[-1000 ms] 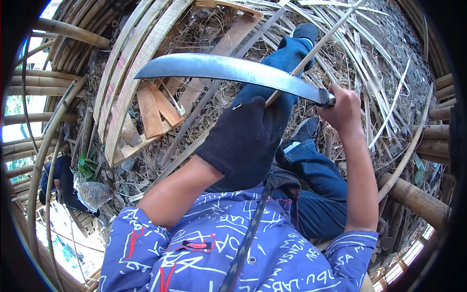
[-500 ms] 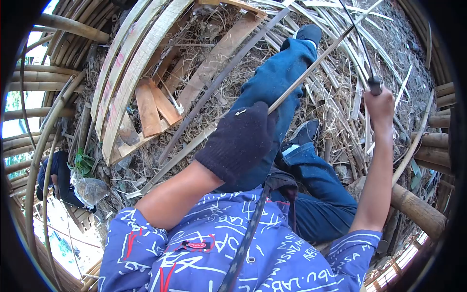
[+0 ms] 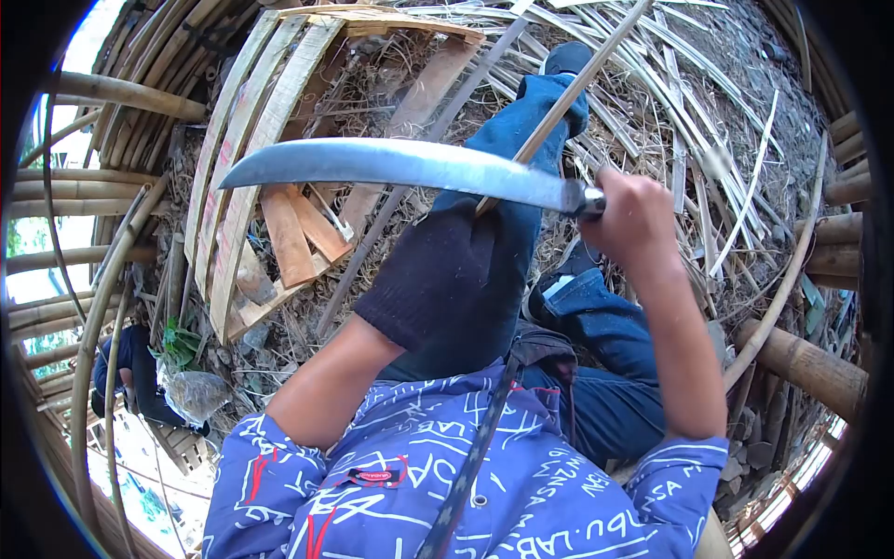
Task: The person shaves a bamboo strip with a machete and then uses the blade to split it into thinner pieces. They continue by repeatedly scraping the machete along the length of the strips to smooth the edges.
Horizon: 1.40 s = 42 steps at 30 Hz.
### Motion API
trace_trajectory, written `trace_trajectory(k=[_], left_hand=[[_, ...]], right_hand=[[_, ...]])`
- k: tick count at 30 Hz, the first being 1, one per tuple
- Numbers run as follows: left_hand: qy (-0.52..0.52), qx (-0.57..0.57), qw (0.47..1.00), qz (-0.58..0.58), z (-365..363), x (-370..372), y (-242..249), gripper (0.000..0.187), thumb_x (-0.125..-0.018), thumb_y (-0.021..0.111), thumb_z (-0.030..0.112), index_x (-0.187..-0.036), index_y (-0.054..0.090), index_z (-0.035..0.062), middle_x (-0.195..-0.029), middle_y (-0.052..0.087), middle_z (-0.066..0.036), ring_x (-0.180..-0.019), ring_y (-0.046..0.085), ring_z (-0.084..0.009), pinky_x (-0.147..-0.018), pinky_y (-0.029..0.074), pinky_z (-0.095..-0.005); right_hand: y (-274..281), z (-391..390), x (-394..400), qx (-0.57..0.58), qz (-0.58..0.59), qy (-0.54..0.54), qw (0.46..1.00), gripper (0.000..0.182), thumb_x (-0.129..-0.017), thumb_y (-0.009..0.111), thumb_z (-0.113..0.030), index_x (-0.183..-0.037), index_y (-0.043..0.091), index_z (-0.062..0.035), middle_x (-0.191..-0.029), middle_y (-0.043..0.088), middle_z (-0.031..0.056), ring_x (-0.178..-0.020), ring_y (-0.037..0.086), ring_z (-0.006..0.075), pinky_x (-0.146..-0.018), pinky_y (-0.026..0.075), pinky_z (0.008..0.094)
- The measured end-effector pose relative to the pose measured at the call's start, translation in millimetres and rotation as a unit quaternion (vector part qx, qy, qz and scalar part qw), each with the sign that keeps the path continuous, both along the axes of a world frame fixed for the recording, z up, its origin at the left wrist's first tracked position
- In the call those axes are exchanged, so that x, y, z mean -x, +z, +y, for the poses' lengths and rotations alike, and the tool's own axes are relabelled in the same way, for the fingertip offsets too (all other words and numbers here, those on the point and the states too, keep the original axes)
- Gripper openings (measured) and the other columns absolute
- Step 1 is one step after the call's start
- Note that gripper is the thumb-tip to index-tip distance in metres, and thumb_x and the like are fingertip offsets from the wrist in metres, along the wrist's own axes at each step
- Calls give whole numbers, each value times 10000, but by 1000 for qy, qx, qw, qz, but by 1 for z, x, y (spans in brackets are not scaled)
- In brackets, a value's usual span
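Note:
My left hand (image 3: 430,275), in a dark knitted glove, is closed round a long thin bamboo strip (image 3: 579,86) over my outstretched leg. The strip runs from the glove up to the top edge of the view; its lower end is hidden by my hand and arm. My bare right hand (image 3: 635,222) grips the handle of a machete (image 3: 391,166). Its broad, curved blade lies nearly level across the view, tip to the left, overlapping the strip near the handle. Most of the handle is hidden in my fist.
Wooden slats (image 3: 244,177) form a curved stack at the upper left, with short boards (image 3: 291,238) beside them. Split bamboo strips (image 3: 694,121) litter the ground at upper right. A thick bamboo pole (image 3: 805,368) juts in at right. Another person (image 3: 135,373) is at far left, beyond bamboo rails.
My right hand has swung the machete inward from the far right, its blade now across the strip. My left hand has shifted slightly left and down, and the strip stands steeper.

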<state>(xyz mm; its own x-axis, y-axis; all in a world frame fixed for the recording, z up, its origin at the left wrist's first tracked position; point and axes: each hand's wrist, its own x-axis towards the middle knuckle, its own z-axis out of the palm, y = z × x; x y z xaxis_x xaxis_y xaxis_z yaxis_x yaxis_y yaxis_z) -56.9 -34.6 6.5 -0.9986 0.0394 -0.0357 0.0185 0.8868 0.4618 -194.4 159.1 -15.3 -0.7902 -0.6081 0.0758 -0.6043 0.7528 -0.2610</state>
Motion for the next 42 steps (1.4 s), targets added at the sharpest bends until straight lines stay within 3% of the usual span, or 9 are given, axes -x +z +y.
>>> trace_trajectory(k=[2,4,7,17,19,26,31,39,42], left_hand=[[-35,12,999,-2,-1,-2,1,169,-832,513,63,-960,577,-26,-803,562,-204,-694,576,-344,-604,462,-439],[-13,-4,999,-30,1,-5,6,202,-819,515,50,-999,567,-24,-802,551,-196,-708,571,-344,-613,464,-433],[-55,25,998,6,-4,-3,2,219,-813,518,52,-1015,558,-23,-810,541,-191,-719,572,-344,-622,465,-435],[-77,58,993,67,-15,2,-1,152,-841,502,89,-943,554,-12,-776,545,-200,-669,585,-351,-563,465,-451],[-22,-112,993,-38,-19,4,1,146,-820,518,77,-934,549,-8,-784,551,-208,-660,579,-363,-563,446,-469],[-121,-24,992,4,-28,6,-7,165,-801,531,46,-956,556,-5,-814,567,-213,-689,578,-372,-581,442,-468],[-93,-7,994,57,-17,5,-3,187,-805,520,38,-981,556,-15,-811,562,-220,-703,578,-375,-595,451,-459],[-81,-2,997,0,-20,4,1,214,-810,511,39,-1014,554,-10,-798,547,-213,-703,572,-371,-620,457,-455],[-77,-10,997,-3,-19,4,3,211,-810,509,41,-1011,554,-7,-801,546,-214,-704,572,-372,-622,455,-458]], right_hand=[[-7,6,21,-58,32,-58,996,184,-704,659,-208,-756,620,-37,-715,651,184,-672,666,334,-642,542,432],[-11,22,58,-41,-62,-138,988,204,-761,619,-229,-800,644,-31,-763,663,194,-709,670,344,-691,543,453],[-12,40,82,-12,-15,-192,981,193,-752,609,-199,-735,639,-9,-730,655,217,-717,663,375,-696,531,453],[-19,2,9,220,-172,-109,954,186,-718,626,-176,-660,593,-3,-603,606,191,-592,631,359,-567,496,423],[-18,-5,-8,236,-170,-96,952,193,-716,637,-191,-656,593,-12,-605,607,187,-593,633,357,-570,499,427],[-12,-7,-3,20,-37,-30,999,184,-662,656,-211,-718,602,-45,-691,642,172,-656,652,347,-627,533,441],[-27,6,30,-2,-45,-54,998,225,-636,674,-226,-750,610,-43,-723,642,190,-721,658,347,-685,538,435],[-26,5,42,15,2,-21,1000,231,-619,709,-212,-771,626,-59,-721,653,175,-716,662,340,-678,538,428],[-31,15,56,-13,11,-103,995,176,-665,689,-214,-743,626,-69,-705,659,162,-679,662,339,-654,536,428]])
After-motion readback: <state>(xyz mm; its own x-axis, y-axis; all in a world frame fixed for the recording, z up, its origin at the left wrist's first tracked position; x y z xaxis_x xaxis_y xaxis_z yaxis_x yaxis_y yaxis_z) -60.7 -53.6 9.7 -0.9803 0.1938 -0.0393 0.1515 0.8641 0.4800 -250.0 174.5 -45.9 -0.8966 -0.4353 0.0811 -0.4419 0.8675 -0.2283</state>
